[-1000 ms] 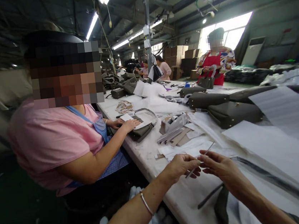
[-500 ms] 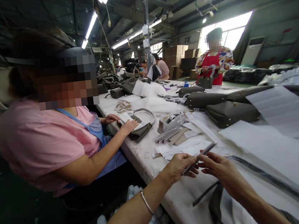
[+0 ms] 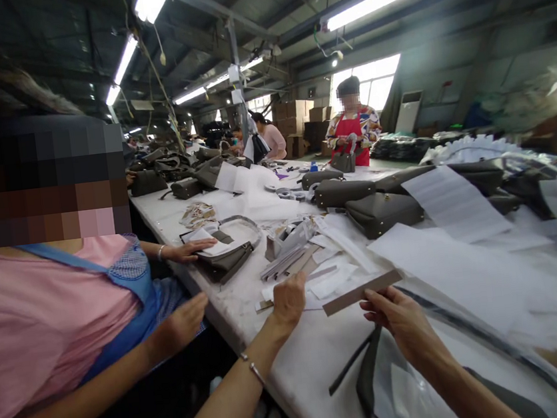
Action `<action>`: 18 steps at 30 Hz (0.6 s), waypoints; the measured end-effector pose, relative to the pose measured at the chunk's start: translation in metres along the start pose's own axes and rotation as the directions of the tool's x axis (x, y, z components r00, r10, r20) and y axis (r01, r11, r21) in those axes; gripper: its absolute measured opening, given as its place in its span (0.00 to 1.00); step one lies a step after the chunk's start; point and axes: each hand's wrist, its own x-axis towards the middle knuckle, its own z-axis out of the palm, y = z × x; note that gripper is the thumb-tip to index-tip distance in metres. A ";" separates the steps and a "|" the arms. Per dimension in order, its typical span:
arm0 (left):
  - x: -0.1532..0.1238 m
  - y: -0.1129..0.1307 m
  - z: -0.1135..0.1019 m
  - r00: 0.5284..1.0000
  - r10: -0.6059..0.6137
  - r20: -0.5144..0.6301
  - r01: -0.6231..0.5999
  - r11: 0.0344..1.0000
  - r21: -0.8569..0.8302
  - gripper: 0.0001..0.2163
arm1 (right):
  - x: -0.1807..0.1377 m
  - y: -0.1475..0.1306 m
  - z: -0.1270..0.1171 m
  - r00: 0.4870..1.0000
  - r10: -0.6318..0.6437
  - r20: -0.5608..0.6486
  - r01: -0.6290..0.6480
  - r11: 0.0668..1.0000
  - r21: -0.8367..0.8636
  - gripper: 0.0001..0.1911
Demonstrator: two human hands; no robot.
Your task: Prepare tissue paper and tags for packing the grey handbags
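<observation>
A flat grey-brown strip (image 3: 346,296), which looks like cardboard, is pinched near its far end by my right hand (image 3: 387,307), its other end pointing left over the table. My left hand (image 3: 289,298) is curled closed beside the pile of strips (image 3: 289,261); its fingertips are hidden from me. Just right of it, a thin strip (image 3: 323,272) shows by the white papers, and I cannot tell whether the hand grips it. Under my right forearm lies a dark grey bag piece (image 3: 370,373) with a narrow strap (image 3: 349,365) and clear plastic.
A co-worker in a pink shirt (image 3: 29,318) stands close on my left, one hand on a grey handbag (image 3: 227,262). Several grey bags (image 3: 384,214) and white sheets (image 3: 446,270) cover the table (image 3: 297,374). Another person in a red apron (image 3: 350,127) stands across.
My left hand has let go of the strip and moved left to the pile. The strip is now in my right hand, turned flat. The co-worker's near hand has drawn back from the handbag.
</observation>
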 end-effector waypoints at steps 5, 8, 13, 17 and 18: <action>-0.002 0.023 -0.009 0.996 0.093 -0.007 -0.093 0.993 -0.074 0.11 | 0.000 0.000 -0.006 0.999 0.036 -0.031 -0.033 0.996 0.080 0.23; -0.010 0.048 -0.007 0.940 0.163 0.300 0.003 0.875 -0.485 0.18 | 0.001 0.001 -0.005 0.998 0.009 0.058 -0.012 0.999 0.051 0.23; -0.021 0.060 0.001 0.784 0.210 0.584 0.425 0.504 -0.752 0.26 | -0.001 -0.002 -0.006 0.975 -0.094 0.201 0.098 0.995 -0.011 0.19; -0.029 0.058 -0.003 0.797 0.185 0.575 0.454 0.444 -0.772 0.25 | -0.005 -0.004 -0.007 0.959 -0.084 0.269 0.094 0.995 -0.024 0.20; -0.030 0.058 -0.005 0.807 0.171 0.565 0.447 0.448 -0.774 0.25 | -0.006 -0.005 -0.006 0.959 -0.063 0.275 0.073 0.997 -0.024 0.21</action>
